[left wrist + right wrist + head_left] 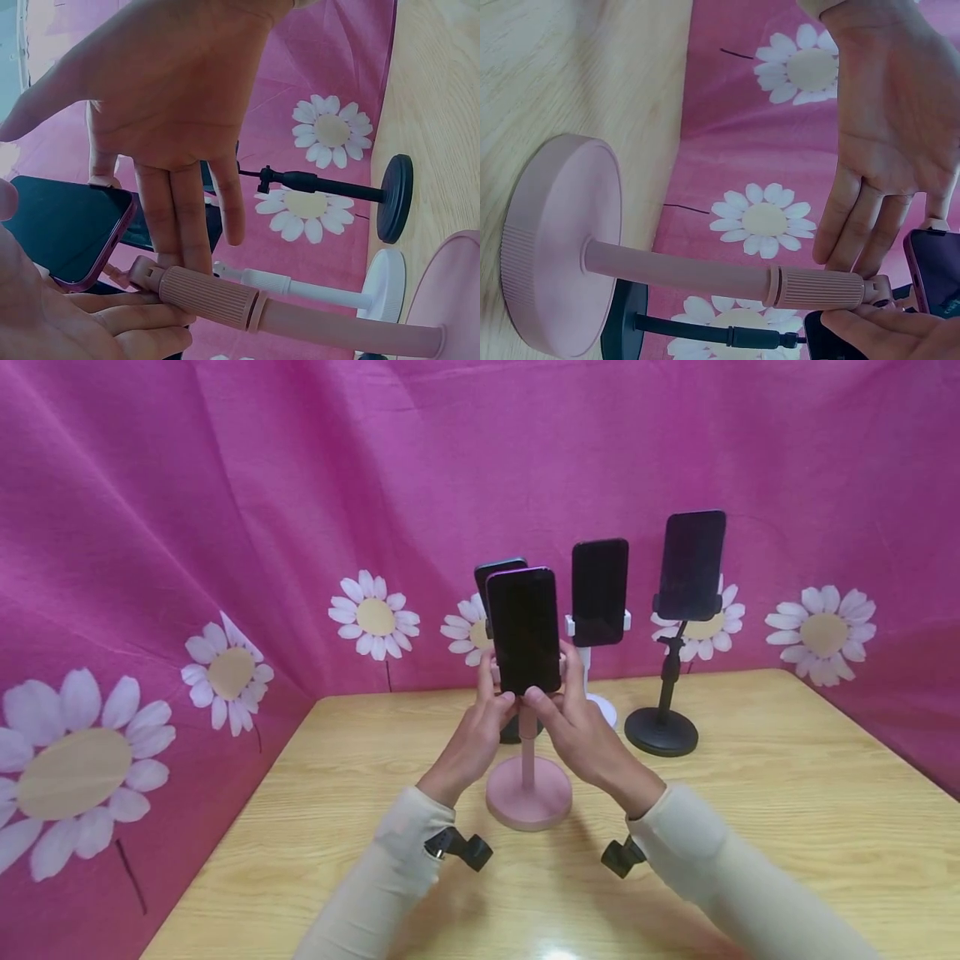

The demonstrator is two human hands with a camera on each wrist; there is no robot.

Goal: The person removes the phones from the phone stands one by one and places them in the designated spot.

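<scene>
Fingers [573, 670] partly behind front phone [522, 631]

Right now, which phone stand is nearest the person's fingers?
The pink stand, frontmost on the table, beside the fingers. The white stand, far-right black stand and partly hidden dark stand are all farther back.

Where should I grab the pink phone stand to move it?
Probably wrap your fingers round its bare pole between ridged collar and round base, coming from the front: the pole is slim, upright and uncovered there, while a white stand is behind it to the right.
</scene>
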